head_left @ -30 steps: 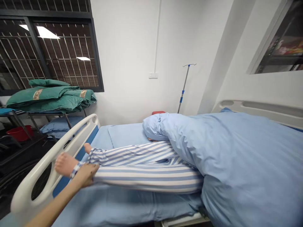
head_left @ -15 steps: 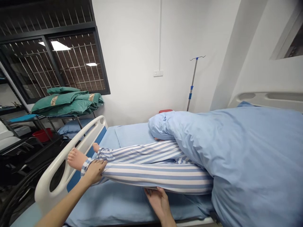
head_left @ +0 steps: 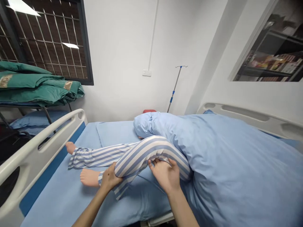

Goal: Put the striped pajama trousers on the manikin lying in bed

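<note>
A figure that looks like a care manikin lies on the bed in blue-and-white striped trousers. Its near leg (head_left: 151, 146) is bent, the knee raised off the sheet. My left hand (head_left: 110, 176) is closed round the lower part of this leg, just above the bare near foot (head_left: 90, 177). Beneath the bent knee, my right hand (head_left: 167, 175) supports the leg palm up, its fingertips partly hidden behind the cloth. The far leg (head_left: 99, 156) lies straight on the sheet. A light blue quilt (head_left: 224, 151) covers the upper body.
The white footboard (head_left: 56, 127) borders the bed on the left, the headboard (head_left: 246, 112) at the right. Behind the bed stand a drip pole (head_left: 175, 86) and something red (head_left: 149, 111). Folded green bedding (head_left: 42, 88) lies on a stand beneath the barred window (head_left: 54, 41).
The near leg has gone from straight to bent, its foot drawn towards the quilt. My left hand moved right with the ankle; my right hand rose under the knee. The view has turned right.
</note>
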The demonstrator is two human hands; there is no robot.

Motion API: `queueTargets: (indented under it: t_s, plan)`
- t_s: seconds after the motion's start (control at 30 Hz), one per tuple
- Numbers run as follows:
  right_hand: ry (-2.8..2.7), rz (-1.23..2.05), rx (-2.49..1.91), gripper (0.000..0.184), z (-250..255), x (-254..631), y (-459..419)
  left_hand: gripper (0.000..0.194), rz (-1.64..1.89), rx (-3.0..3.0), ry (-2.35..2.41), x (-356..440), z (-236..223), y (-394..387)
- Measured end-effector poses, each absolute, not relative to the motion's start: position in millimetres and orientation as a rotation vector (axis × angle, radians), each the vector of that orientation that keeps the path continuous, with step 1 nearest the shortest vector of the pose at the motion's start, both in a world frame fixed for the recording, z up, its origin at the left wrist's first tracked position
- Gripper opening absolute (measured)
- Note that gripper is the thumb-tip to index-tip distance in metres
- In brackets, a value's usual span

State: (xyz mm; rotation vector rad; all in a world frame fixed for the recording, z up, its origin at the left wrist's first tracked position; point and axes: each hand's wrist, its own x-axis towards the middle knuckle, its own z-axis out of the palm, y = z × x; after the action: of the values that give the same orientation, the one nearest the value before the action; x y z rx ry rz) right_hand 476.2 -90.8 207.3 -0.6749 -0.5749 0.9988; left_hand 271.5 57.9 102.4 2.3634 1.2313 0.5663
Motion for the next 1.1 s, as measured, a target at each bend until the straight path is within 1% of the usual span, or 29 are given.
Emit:
queueTargets:
  t_s: [0.1,0.23,0.3,0.4,0.5,0.57,0.7,0.83,0.97,1.03,1.1]
  plan:
    - [-0.616,0.942,-0.793,0.039,215,482,-88,0.054,0.598,2.28,1.325,297,88,47]
    - [-0.593,0.986,-0.779,0.032,205,477,-84,0.052,0.603,2.236,1.4,301,65,43]
    - [-0.566,1.009,-0.727,0.028,201,474,-83,0.051,0.586,2.254,1.357,297,63,45]
    - [-0.56,1.027,-0.71,0.026,201,473,-83,0.053,0.517,2.314,1.287,291,72,50]
    - [-0.57,1.035,-0.714,0.028,202,474,-85,0.05,0.445,2.381,1.322,279,89,58]
    - [-0.556,1.064,-0.685,0.028,201,473,-86,0.052,0.446,2.446,1.293,264,101,66]
    - [-0.408,1.165,-0.551,0.019,188,459,-89,0.059,0.489,2.658,1.214,215,132,89]
    - [-0.239,1.185,-0.465,0.012,160,435,-86,0.057,0.421,2.927,1.177,169,182,108]
    - [-0.105,1.234,-0.445,0.008,122,411,-84,0.054,0.22,3.264,1.137,151,239,101]
    - [-0.018,1.267,-0.418,0.009,105,403,-83,0.054,0.108,3.367,1.133,151,257,90]
    - [0.043,1.278,-0.375,0.009,93,398,-82,0.056,0.014,3.4,1.129,153,265,79]
